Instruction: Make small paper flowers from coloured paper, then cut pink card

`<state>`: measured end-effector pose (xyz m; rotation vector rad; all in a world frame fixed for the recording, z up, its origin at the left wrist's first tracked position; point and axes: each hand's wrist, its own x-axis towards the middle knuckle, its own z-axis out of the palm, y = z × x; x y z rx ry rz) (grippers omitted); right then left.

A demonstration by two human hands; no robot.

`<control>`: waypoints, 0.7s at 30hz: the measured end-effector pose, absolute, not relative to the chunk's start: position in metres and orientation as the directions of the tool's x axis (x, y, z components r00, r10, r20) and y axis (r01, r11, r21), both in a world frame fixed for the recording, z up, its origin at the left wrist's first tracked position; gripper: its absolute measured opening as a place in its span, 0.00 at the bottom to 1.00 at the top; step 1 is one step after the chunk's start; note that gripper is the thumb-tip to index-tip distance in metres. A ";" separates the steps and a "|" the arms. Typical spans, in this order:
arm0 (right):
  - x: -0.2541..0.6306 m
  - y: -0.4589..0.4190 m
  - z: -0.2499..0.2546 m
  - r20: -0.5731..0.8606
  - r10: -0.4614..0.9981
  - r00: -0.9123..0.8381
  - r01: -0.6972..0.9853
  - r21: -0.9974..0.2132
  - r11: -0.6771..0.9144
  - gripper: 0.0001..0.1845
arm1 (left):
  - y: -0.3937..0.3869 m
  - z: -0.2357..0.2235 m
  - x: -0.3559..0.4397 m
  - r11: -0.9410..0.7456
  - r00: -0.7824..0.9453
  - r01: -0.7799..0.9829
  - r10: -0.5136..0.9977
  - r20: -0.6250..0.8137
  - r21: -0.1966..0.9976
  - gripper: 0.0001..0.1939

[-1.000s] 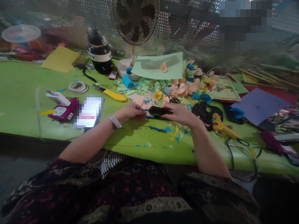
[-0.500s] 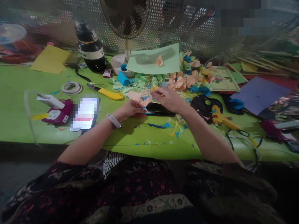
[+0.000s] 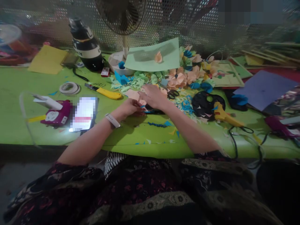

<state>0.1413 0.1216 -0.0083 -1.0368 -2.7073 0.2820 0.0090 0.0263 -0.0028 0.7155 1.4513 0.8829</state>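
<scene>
My left hand rests on the green table with its fingers closed on a small blue paper piece. This lies beside a black oblong tool, which my right arm mostly covers. My right hand reaches past the tool, fingers stretched out flat over peach paper scraps, and holds nothing I can see. A pale watch is on my left wrist. Folded peach and blue paper flowers lie in a heap just beyond my right hand.
A yellow utility knife, a tape roll, a lit phone and a magenta device lie to the left. A yellow glue gun, scissors and purple paper lie to the right. A fan base and a green sheet stand behind.
My right hand has let go of the black tool and moved away and to the left, over the peach scraps. My left hand has stayed put. The view has shifted slightly.
</scene>
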 end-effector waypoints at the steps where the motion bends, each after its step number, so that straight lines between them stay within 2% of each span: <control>1: 0.141 0.121 -0.008 0.126 0.686 -0.717 0.639 -0.273 0.719 0.33 | 0.026 -0.003 0.009 0.519 -0.076 -0.068 0.849 -0.523 0.852 0.12; 5: 0.138 0.119 -0.007 0.075 0.693 -0.717 0.649 -0.291 0.703 0.28 | 0.025 -0.002 0.008 0.517 -0.069 -0.056 0.852 -0.520 0.854 0.11; 10: 0.136 0.116 -0.007 0.040 0.716 -0.697 0.679 -0.284 0.677 0.28 | 0.024 -0.002 0.008 0.514 -0.064 -0.066 0.853 -0.518 0.855 0.11; 21: 0.135 0.115 -0.008 0.091 0.707 -0.702 0.662 -0.284 0.694 0.24 | 0.024 -0.003 0.007 0.505 -0.051 -0.087 0.859 -0.510 0.859 0.12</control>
